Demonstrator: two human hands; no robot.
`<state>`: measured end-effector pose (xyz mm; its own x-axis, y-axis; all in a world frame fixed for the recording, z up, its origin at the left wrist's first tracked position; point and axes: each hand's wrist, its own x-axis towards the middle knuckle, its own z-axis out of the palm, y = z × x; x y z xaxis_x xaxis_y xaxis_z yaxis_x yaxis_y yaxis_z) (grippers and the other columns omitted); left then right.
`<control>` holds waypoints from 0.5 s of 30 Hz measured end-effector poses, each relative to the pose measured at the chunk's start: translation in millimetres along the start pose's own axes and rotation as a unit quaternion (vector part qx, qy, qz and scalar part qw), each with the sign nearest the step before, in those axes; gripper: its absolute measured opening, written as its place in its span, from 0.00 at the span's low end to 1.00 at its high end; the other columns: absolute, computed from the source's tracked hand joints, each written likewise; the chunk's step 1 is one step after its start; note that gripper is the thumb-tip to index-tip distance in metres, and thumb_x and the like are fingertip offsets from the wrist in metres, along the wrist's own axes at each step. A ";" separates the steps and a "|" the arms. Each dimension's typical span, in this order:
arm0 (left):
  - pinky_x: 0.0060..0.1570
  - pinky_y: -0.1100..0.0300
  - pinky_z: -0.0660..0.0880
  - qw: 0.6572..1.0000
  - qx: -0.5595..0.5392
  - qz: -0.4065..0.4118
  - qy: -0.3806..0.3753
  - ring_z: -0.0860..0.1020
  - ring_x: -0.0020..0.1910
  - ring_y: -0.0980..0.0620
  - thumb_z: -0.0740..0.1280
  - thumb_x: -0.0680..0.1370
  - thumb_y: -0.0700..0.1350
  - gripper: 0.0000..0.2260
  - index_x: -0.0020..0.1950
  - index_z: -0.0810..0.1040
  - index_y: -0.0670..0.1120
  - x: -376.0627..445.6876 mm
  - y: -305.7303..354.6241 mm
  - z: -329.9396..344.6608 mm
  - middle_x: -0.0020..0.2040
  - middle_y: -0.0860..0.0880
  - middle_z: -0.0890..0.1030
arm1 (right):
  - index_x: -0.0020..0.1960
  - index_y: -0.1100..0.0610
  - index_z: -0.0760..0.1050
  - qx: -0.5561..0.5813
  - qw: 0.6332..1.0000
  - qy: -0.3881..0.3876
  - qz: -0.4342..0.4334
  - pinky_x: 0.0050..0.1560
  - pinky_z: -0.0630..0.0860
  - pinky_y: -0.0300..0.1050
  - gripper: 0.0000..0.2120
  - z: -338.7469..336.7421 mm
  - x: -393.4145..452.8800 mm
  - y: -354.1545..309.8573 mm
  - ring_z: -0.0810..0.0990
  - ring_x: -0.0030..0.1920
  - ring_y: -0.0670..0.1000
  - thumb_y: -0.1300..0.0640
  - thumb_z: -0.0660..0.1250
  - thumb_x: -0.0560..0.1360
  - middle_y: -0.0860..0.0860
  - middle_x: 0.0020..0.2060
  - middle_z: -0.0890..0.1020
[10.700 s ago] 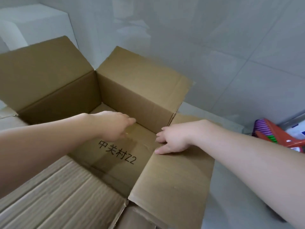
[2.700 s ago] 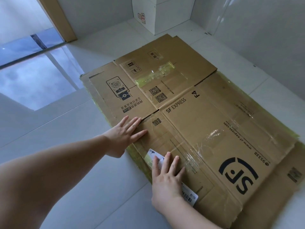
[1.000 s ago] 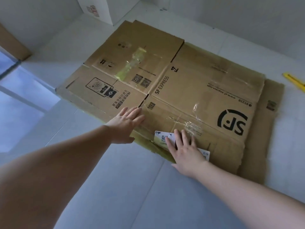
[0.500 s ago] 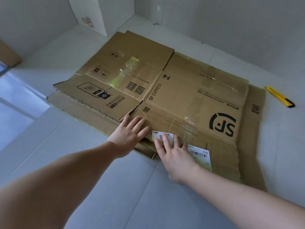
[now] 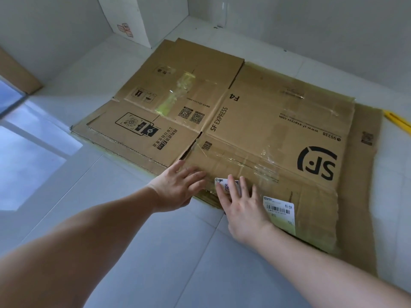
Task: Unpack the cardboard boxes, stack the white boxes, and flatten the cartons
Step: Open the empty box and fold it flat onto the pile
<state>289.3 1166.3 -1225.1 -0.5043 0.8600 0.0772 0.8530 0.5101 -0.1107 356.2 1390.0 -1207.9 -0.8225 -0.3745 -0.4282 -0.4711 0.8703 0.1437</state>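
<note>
A flattened brown carton (image 5: 266, 121) printed "SF EXPRESS" lies on the floor on top of other flattened cartons (image 5: 360, 196). My left hand (image 5: 178, 185) lies flat with straight fingers on the near edge of the top carton. My right hand (image 5: 242, 205) presses flat beside it, fingers spread over a white shipping label (image 5: 280, 210). A white box (image 5: 138, 16) stands in the far corner against the wall.
A yellow utility knife (image 5: 398, 120) lies on the floor at the right edge, just past the cartons. Walls close in at the back and right. A glass pane (image 5: 26, 138) and a wooden frame (image 5: 20, 72) are at the left. Grey floor tiles lie in front.
Both hands stay pressed on the near edge of the cartons. The raised left flap has been pushed down flat. My view has shifted slightly.
</note>
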 end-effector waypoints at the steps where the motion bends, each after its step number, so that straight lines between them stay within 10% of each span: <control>1: 0.57 0.44 0.72 1.000 0.002 0.000 0.007 0.77 0.59 0.43 0.65 0.72 0.43 0.17 0.61 0.72 0.44 0.1 -0.1 0.9 0.61 0.44 0.79 | 0.75 0.59 0.29 0.009 1.000 0.008 0.008 0.68 0.53 0.69 0.45 -1.1 7.5 -1.5 0.46 0.74 0.72 0.47 0.60 0.77 0.67 0.74 0.39; 8: 0.64 0.40 0.66 0.999 -0.011 -0.044 -0.020 0.74 0.64 0.43 0.65 0.73 0.54 0.22 0.63 0.76 0.44 -3.5 -14.2 -2.9 0.65 0.44 0.77 | 0.76 0.60 0.57 0.073 0.996 0.023 0.036 0.60 0.69 0.68 0.35 -20.9 34.3 -4.9 0.65 0.66 0.76 0.57 0.67 0.72 0.72 0.71 0.59; 11: 0.67 0.35 0.60 0.991 0.029 -0.087 -0.100 0.66 0.72 0.40 0.66 0.67 0.66 0.37 0.71 0.69 0.47 -12.2 -36.2 -10.2 0.73 0.42 0.68 | 0.77 0.59 0.40 0.071 0.997 0.008 0.013 0.70 0.60 0.63 0.32 -26.0 27.7 7.4 0.54 0.73 0.72 0.60 0.52 0.79 0.69 0.75 0.46; 15: 0.60 0.43 0.71 0.991 0.038 -0.122 -0.051 0.74 0.62 0.38 0.75 0.65 0.44 0.32 0.68 0.69 0.49 -0.6 -53.0 -14.8 0.70 0.40 0.71 | 0.77 0.58 0.38 0.054 0.999 0.000 -0.001 0.70 0.62 0.60 0.31 -48.4 22.2 16.1 0.54 0.74 0.69 0.61 0.50 0.79 0.67 0.75 0.46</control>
<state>246.5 1138.6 -1204.6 -0.7081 0.7060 0.0102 0.6939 0.6985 -0.1748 314.9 1380.1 -1171.9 -0.8217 -0.3758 -0.4284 -0.4351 0.8992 0.0457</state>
